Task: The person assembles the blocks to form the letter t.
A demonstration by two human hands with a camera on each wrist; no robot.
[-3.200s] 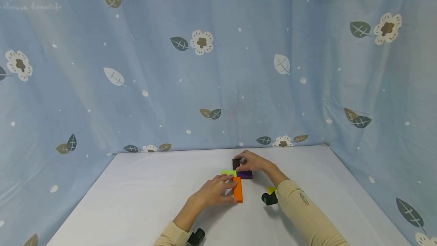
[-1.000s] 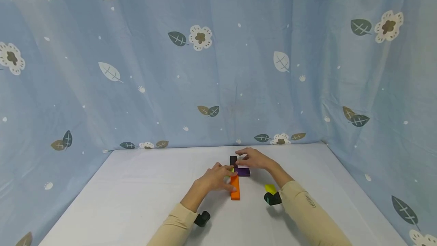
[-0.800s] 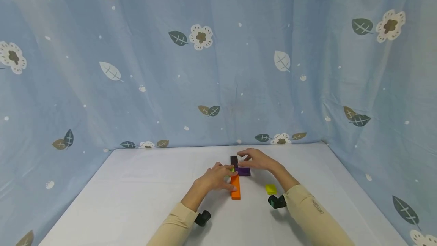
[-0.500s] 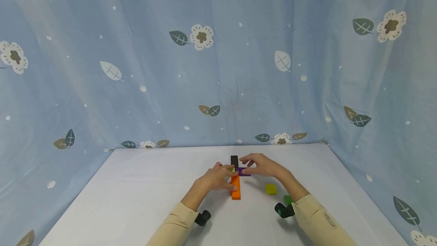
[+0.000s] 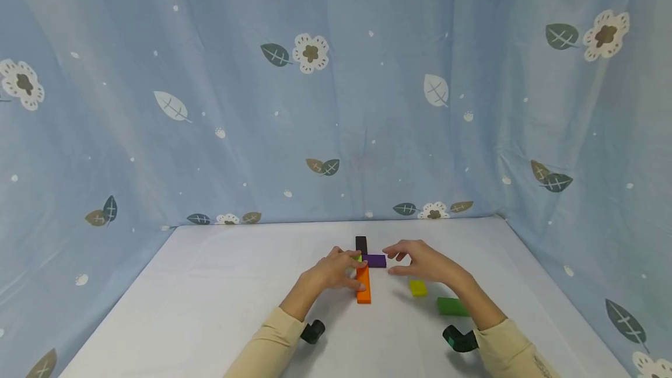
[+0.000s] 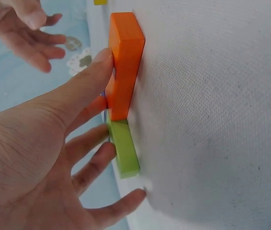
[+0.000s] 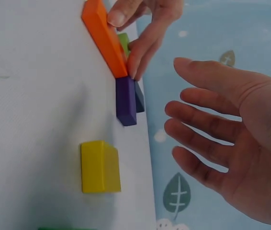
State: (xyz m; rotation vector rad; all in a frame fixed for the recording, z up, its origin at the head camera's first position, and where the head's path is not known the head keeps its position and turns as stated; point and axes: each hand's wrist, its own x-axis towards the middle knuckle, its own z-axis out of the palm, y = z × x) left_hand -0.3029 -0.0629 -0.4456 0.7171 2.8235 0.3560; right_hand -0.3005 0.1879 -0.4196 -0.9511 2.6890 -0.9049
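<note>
My left hand (image 5: 333,270) rests its thumb and fingers on the orange block (image 5: 363,286). In the left wrist view, its other fingers spread beside the lime green block (image 6: 123,148), which adjoins the orange one's far end. A purple block (image 5: 375,261) and a black block (image 5: 361,245) also meet there, so the blocks form a cross lying on the table; the left fingers partly cover the lime one. My right hand (image 5: 422,260) hovers just right of the purple block with fingers loosely bent and holding nothing, as the right wrist view (image 7: 221,124) confirms.
A yellow block (image 5: 417,288) lies alone under and in front of the right hand. Nearer the right forearm is a longer green block (image 5: 452,307), partly hidden by it. The white table (image 5: 236,284) ends at a blue patterned curtain (image 5: 236,104) behind and at the sides.
My right hand has withdrawn from the black and purple blocks, moving right and toward me. The yellow and green blocks have come out from behind its wrist. The left hand stays on the orange block.
</note>
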